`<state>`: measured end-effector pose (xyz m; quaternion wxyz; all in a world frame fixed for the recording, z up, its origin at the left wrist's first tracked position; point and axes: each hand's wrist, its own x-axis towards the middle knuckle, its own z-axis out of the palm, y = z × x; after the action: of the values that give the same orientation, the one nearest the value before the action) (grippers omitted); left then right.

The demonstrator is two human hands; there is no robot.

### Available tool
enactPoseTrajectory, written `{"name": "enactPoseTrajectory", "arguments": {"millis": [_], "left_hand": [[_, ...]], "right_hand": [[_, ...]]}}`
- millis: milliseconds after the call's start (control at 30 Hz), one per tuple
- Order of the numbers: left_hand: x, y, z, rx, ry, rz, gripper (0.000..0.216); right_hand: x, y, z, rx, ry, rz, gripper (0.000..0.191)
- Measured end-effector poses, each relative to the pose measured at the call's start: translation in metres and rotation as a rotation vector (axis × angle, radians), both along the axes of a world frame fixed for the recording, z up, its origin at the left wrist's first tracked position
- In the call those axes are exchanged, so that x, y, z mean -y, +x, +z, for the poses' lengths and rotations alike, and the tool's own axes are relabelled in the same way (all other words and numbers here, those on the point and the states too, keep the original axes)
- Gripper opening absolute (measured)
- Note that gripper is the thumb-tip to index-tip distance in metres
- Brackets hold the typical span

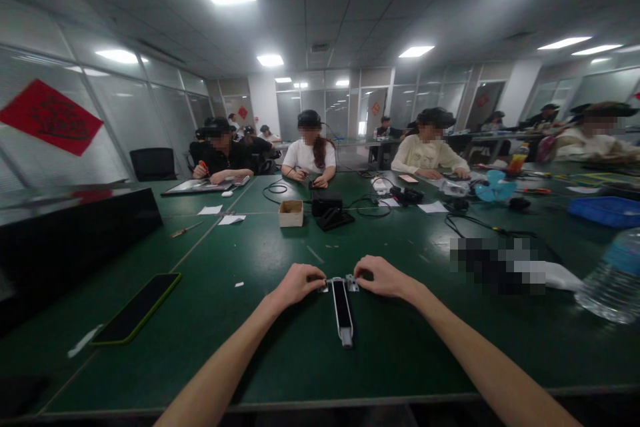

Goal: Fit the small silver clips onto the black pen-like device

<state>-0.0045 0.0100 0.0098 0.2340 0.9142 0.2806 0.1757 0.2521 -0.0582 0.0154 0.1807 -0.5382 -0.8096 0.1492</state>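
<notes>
A long narrow black and silver part (343,310) lies on the green table (280,347), pointing toward me, with a small metal bracket across its far end. My left hand (296,283) is closed, its fingers pinching the left tip of that bracket. My right hand (383,277) is closed too and pinches the bracket's right tip. Both forearms reach in from the bottom edge.
A phone in a green case (136,307) lies at the left, a clear water bottle (611,277) at the right. A small cardboard box (291,213), black devices and cables sit further back. Several people work at the table's far side.
</notes>
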Motion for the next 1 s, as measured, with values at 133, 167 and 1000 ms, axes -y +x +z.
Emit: {"name": "enactPoseTrajectory", "arguments": {"millis": [133,167,1000], "left_hand": [[0.001,0.000,-0.001,0.020,-0.029,-0.001,0.021],[0.001,0.000,-0.001,0.015,-0.033,-0.001,0.021],[0.008,0.004,0.004,0.033,-0.055,0.044,0.016]], "right_hand": [[0.000,-0.004,-0.001,-0.025,-0.032,0.009,0.027],[0.000,-0.005,-0.001,-0.032,-0.036,0.010,0.027],[0.002,-0.012,-0.001,-0.019,0.025,0.055,0.020]]}}
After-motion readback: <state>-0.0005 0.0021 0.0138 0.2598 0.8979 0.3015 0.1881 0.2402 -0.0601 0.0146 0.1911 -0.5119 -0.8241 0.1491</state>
